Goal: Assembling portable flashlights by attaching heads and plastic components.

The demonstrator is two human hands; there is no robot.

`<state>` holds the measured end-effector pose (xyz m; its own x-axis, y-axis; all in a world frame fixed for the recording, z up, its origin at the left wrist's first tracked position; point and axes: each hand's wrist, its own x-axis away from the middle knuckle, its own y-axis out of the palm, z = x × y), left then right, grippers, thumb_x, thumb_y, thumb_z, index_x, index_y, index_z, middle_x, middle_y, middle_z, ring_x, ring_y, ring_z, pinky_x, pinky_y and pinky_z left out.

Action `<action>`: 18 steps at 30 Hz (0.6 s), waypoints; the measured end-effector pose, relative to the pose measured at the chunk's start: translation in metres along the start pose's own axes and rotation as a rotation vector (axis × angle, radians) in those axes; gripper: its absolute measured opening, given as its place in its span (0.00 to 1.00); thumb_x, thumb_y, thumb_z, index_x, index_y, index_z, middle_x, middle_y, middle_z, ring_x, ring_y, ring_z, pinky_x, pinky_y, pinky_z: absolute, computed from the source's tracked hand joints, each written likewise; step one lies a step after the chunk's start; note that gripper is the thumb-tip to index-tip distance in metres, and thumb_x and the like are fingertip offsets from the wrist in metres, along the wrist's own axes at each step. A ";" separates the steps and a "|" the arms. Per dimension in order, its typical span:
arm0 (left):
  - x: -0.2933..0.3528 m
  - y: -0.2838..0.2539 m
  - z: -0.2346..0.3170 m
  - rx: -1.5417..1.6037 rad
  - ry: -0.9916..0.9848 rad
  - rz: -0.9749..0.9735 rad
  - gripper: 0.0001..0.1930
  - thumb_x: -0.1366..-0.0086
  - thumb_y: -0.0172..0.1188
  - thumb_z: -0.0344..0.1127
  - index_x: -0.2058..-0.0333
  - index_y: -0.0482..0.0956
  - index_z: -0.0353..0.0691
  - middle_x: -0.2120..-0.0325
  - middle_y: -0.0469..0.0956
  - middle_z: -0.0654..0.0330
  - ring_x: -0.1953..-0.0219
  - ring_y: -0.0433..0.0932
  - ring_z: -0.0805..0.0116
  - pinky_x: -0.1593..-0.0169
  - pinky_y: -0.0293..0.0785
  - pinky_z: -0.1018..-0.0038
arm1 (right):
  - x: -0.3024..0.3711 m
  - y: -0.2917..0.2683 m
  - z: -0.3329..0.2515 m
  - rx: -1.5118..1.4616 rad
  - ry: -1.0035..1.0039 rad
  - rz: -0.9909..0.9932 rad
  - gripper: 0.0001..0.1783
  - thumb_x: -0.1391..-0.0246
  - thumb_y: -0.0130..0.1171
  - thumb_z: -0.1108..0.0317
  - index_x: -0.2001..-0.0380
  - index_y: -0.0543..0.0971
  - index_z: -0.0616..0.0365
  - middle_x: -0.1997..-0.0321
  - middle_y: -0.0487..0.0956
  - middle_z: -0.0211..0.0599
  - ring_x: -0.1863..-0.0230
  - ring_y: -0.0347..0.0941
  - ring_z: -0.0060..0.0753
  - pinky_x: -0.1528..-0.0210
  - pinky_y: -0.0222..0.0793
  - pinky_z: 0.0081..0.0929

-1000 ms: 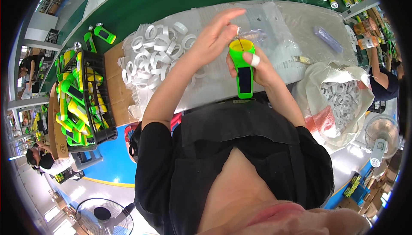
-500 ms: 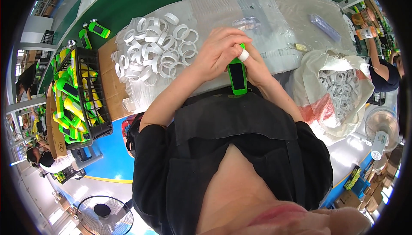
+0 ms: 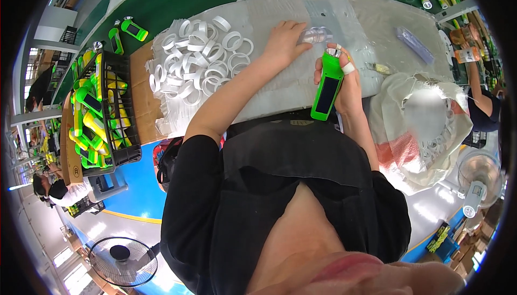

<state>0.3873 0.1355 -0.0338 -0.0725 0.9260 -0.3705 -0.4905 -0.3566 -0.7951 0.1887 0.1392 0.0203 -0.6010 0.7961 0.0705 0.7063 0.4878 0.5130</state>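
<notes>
My right hand is closed around a bright green flashlight with a dark panel along its body and a silvery reflector at its upper end. White tape wraps one finger of this hand. My left hand lies on the plastic-covered table, thumb and fingers apart, at the left side of several clear round lenses. Its fingertips reach the nearest lens; no firm grip shows. Left of that forearm is a pile of white plastic rings.
A black crate of green and yellow flashlights stands at the left. At the right, a woven sack holds more white rings. A clear plastic bag lies on the table. Fans stand behind; another person's arm shows far right.
My left hand has left the flashlight and moved up to the clear lenses. My right hand has shifted right with the flashlight, now tilted, its reflector exposed.
</notes>
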 end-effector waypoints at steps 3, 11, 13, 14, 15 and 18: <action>-0.001 -0.005 0.000 0.116 -0.011 0.010 0.28 0.43 0.66 0.44 0.46 0.75 0.38 0.55 0.75 0.52 0.52 0.72 0.52 0.48 0.69 0.61 | 0.000 -0.002 0.000 0.006 -0.006 -0.027 0.25 0.35 0.48 0.52 0.44 0.66 0.59 0.65 0.77 0.44 0.72 0.73 0.31 0.68 0.68 0.26; 0.029 -0.073 0.051 0.487 0.238 0.008 0.18 0.30 0.50 0.37 0.44 0.76 0.43 0.56 0.71 0.55 0.52 0.68 0.62 0.50 0.67 0.69 | -0.005 0.011 0.001 0.036 0.039 -0.189 0.24 0.35 0.50 0.55 0.45 0.67 0.61 0.63 0.77 0.43 0.69 0.74 0.30 0.67 0.70 0.25; 0.037 -0.075 0.052 0.487 0.224 0.022 0.18 0.30 0.50 0.39 0.44 0.76 0.43 0.54 0.72 0.55 0.52 0.68 0.60 0.48 0.65 0.67 | -0.004 0.019 0.001 0.054 0.024 -0.227 0.24 0.36 0.51 0.56 0.45 0.67 0.62 0.63 0.77 0.41 0.68 0.75 0.29 0.66 0.71 0.24; 0.040 -0.077 0.051 0.484 0.213 0.036 0.18 0.30 0.49 0.40 0.45 0.76 0.43 0.53 0.72 0.56 0.52 0.69 0.57 0.47 0.64 0.65 | -0.004 0.021 0.001 0.053 0.028 -0.228 0.24 0.36 0.51 0.56 0.45 0.67 0.62 0.63 0.77 0.41 0.68 0.75 0.29 0.66 0.71 0.24; 0.042 -0.077 0.050 0.485 0.210 0.036 0.18 0.30 0.49 0.40 0.45 0.76 0.43 0.53 0.72 0.56 0.52 0.69 0.57 0.47 0.64 0.65 | -0.005 0.022 0.002 0.093 0.053 -0.253 0.25 0.36 0.52 0.55 0.44 0.67 0.62 0.63 0.77 0.40 0.68 0.75 0.29 0.66 0.71 0.24; 0.045 -0.079 0.044 0.416 0.313 0.087 0.19 0.29 0.44 0.38 0.46 0.76 0.37 0.50 0.71 0.52 0.48 0.68 0.56 0.45 0.65 0.67 | -0.005 0.025 0.004 0.163 0.090 -0.290 0.26 0.37 0.53 0.54 0.44 0.67 0.62 0.64 0.77 0.38 0.68 0.75 0.28 0.66 0.71 0.24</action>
<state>0.3846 0.2111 0.0336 0.1032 0.7914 -0.6026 -0.8019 -0.2922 -0.5210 0.2110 0.1485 0.0292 -0.8108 0.5850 0.0203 0.5475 0.7456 0.3800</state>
